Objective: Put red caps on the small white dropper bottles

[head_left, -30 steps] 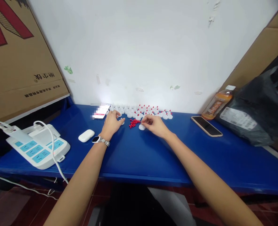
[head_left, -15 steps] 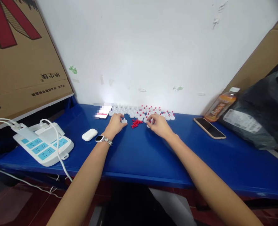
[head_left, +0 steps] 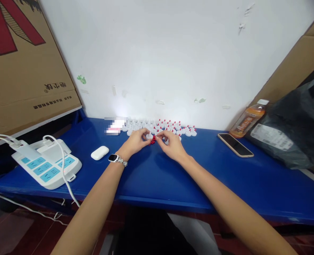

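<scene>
My left hand, wearing a white watch on a metal bracelet, is closed on a white plastic nozzle cap. Just right of it lies a small pile of red tip caps, partly covered by my fingers. At that pile the thumb and forefinger of my right hand are pinched together; whatever is between them is too small to make out. Behind both hands stand rows of white nozzle caps. Those on the right carry red tips, while those on the left are plain white.
On the blue table are a white earbud case, a power strip with cables and a phone. An orange drink bottle and a dark plastic bag sit at right. A white wall rises behind.
My left hand has moved right with the white nozzle cap, up to the red pile. My right hand has left the white caps and shifted left to the red tip caps.
</scene>
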A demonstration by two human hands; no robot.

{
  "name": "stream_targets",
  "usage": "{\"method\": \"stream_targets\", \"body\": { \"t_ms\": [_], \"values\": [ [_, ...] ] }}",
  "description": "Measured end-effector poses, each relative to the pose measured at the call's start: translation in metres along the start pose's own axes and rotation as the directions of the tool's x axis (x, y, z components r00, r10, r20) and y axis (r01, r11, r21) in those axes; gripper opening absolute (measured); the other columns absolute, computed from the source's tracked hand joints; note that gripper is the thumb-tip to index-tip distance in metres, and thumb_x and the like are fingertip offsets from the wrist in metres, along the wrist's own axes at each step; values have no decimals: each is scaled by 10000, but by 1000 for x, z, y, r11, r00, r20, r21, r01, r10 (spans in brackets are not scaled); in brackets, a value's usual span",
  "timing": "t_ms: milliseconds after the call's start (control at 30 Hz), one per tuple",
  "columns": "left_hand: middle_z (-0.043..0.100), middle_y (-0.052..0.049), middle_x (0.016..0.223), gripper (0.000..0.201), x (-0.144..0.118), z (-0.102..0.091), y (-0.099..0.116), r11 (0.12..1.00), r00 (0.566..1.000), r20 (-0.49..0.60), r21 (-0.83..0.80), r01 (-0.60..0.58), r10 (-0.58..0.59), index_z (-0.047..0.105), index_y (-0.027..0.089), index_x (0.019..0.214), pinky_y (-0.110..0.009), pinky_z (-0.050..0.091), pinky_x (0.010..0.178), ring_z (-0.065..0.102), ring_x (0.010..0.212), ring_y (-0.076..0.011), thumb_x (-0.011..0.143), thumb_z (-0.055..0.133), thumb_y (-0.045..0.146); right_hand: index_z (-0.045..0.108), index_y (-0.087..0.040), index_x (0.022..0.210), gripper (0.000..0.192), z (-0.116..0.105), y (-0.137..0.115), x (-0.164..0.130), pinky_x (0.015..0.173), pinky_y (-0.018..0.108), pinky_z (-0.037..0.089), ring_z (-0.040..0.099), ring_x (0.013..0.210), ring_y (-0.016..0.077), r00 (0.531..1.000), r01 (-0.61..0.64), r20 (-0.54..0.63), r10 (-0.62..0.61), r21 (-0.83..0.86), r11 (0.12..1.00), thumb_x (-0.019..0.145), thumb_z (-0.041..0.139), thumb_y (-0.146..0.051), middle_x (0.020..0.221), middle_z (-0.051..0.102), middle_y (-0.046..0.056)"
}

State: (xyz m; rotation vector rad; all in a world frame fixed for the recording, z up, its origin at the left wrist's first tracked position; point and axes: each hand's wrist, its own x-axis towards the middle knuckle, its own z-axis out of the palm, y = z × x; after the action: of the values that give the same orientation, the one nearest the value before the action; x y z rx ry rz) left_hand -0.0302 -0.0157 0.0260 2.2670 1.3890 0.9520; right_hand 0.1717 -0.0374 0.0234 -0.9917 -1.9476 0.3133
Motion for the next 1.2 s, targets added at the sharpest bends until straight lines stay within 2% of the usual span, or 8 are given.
{"method": "stream_targets", "body": {
  "t_ms": [200,333,500,600,700,833,967,1200],
  "values": [
    [638,-85,1058,260,-4,-1,24,967,972,93,122,-225,214,673,202,1103,-360,478,934,597,1034,-237,904,543,307,582,-212,898,185,8,1,0,619,274,421,533,611,131,985,-152,-42,169,262,953,908,590,-396,718,642,-12],
    [598,-96,1101,290,-8,1,32,958,970,109,166,-233,217,635,213,1137,-381,461,981,557,1107,-254,966,468,378,572,-205,915,283,11,9,4,621,272,440,582,635,140,966,-204,-62,251,415,887,855,649,-470,728,665,-3],
    [601,-111,1057,334,-10,5,38,958,973,81,171,-229,218,544,180,1033,-382,454,918,577,1004,-241,1036,296,404,590,-205,819,331,10,13,8,624,280,460,604,648,154,948,-264,-18,319,515,816,839,643,-531,721,675,15],
    [618,-79,930,351,-8,2,31,988,992,62,104,-114,108,488,194,1021,-352,462,806,606,867,-221,1045,243,443,604,-205,838,240,8,13,5,640,286,454,587,662,154,965,-228,-41,260,364,903,913,563,-430,752,678,19],
    [622,-55,861,343,-5,-2,20,999,998,62,46,-20,17,464,202,1030,-340,460,754,621,807,-216,1043,243,464,640,-198,866,99,6,14,1,745,321,451,590,774,179,996,-79,50,79,5,997,905,570,-257,851,691,43],
    [636,-70,970,306,-4,-1,12,998,999,30,38,-46,45,463,209,1033,-345,465,836,633,898,-215,1039,274,450,694,-194,982,128,10,14,-2,858,388,424,564,943,249,979,66,206,4,-331,941,919,588,-226,967,685,97],
    [624,-76,995,295,-4,1,12,997,998,24,46,-65,64,454,214,1014,-357,462,864,625,936,-221,1040,262,436,695,-193,1059,171,16,15,1,870,399,417,540,988,271,966,106,258,7,-422,900,940,592,-258,1000,662,117],
    [613,-59,931,302,-3,4,8,998,998,45,34,-48,46,442,219,972,-372,455,819,618,872,-226,1038,269,458,681,-180,960,108,15,17,2,867,367,412,527,973,240,962,98,271,23,-424,900,945,584,-227,979,650,97]
  ]
}}
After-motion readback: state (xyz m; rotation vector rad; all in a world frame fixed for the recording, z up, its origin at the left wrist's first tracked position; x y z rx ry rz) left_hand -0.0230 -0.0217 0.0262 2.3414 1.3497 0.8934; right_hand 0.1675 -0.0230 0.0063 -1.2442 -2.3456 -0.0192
